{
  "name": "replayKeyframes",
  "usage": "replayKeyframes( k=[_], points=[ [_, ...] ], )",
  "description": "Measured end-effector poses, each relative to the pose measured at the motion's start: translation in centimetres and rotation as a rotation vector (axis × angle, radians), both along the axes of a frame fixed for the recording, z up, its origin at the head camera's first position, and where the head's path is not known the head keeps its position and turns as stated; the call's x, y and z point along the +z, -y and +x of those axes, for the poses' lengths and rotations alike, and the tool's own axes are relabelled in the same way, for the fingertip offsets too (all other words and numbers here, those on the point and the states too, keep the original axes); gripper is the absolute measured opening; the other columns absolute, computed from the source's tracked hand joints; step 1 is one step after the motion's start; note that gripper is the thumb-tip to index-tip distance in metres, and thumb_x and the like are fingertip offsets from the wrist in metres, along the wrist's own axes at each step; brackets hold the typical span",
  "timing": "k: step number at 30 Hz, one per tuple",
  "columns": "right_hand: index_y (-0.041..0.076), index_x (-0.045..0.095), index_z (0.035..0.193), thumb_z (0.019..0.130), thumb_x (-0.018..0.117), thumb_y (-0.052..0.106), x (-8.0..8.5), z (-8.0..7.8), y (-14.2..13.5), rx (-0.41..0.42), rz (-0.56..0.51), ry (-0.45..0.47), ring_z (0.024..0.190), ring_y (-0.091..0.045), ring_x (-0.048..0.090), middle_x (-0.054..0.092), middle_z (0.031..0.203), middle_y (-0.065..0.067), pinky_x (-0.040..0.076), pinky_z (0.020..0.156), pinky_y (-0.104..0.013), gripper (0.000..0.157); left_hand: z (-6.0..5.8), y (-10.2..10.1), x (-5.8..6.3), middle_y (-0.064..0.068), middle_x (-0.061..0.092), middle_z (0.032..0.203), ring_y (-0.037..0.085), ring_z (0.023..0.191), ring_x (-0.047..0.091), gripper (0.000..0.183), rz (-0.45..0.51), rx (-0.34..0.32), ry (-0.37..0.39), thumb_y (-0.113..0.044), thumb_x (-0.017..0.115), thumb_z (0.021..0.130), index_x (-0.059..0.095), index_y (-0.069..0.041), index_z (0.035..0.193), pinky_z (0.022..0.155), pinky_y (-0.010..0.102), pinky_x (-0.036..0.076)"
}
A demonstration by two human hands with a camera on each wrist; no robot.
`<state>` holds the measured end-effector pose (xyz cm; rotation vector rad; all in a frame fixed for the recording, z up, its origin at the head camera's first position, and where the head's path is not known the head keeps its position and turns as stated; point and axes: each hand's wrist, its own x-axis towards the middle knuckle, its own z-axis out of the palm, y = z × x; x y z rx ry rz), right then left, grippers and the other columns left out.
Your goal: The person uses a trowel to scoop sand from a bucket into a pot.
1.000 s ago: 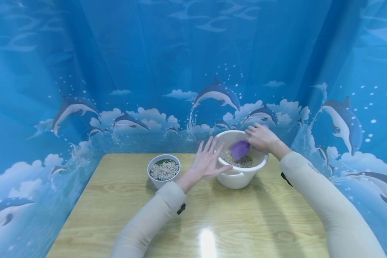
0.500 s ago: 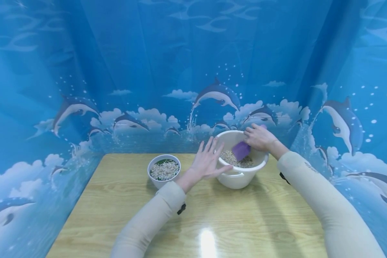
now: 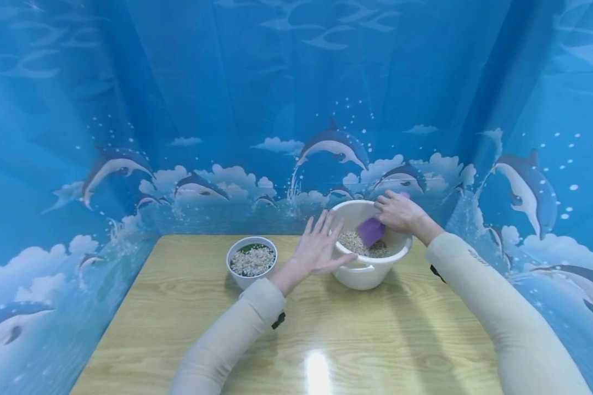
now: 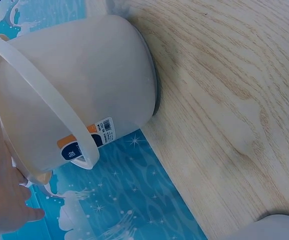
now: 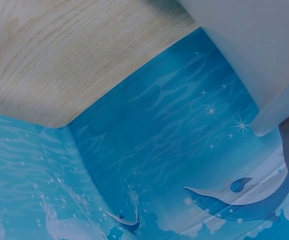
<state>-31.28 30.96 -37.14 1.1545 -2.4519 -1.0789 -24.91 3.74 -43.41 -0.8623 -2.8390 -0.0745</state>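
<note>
Wears a pale cream left sleeve (image 3: pixel 227 340) and a matching right sleeve (image 3: pixel 514 318) with small dark print (image 3: pixel 476 256) near the cuff (image 3: pixel 440 249). Shows a black piece (image 3: pixel 279 321) under each. Leaves left hand (image 3: pixel 318 248) and right hand (image 3: pixel 401 213) bare.

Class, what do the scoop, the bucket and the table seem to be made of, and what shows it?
Scoop: probably plastic, finish unclear; its visible blade is evenly purple.
Bucket: likely smooth plastic with a soft sheen; plain pale walls without grain.
Table: wood or wood-look laminate, somewhat glossy; grain lines and a bright reflection show.
</note>
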Motion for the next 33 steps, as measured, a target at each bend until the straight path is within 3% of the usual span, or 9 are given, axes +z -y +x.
replayKeyframes(
  k=[17, 33],
  points=[
    [0.023, 0.079, 0.098, 0.084, 0.087, 0.031, 0.30, 0.01, 0.17, 0.096, 0.078, -0.091, 0.096, -0.020, 0.059, 0.074, 0.101, 0.000, 0.048, 0.090, -0.038, 0.017, 0.02, -0.03, -0.08, 0.018, 0.012, 0.179, 0.036, 0.167, 0.016, 0.102, 0.002, 0.000, -0.015, -0.086, 0.032, 0.097, 0.020, -0.016, 0.170, 0.135, 0.058, 0.020],
    [0.021, 0.079, 0.096, 0.086, 0.085, 0.024, -0.11, 0.24, 0.16, 0.059, 0.059, -0.047, 0.099, -0.023, 0.061, 0.074, 0.103, -0.002, 0.050, 0.095, -0.041, 0.012, 0.12, 0.00, -0.07, 0.019, 0.009, 0.179, 0.036, 0.167, 0.011, 0.101, 0.028, -0.003, 0.020, -0.085, 0.033, 0.097, 0.022, -0.016, 0.170, 0.136, 0.057, 0.016]
  ],
)
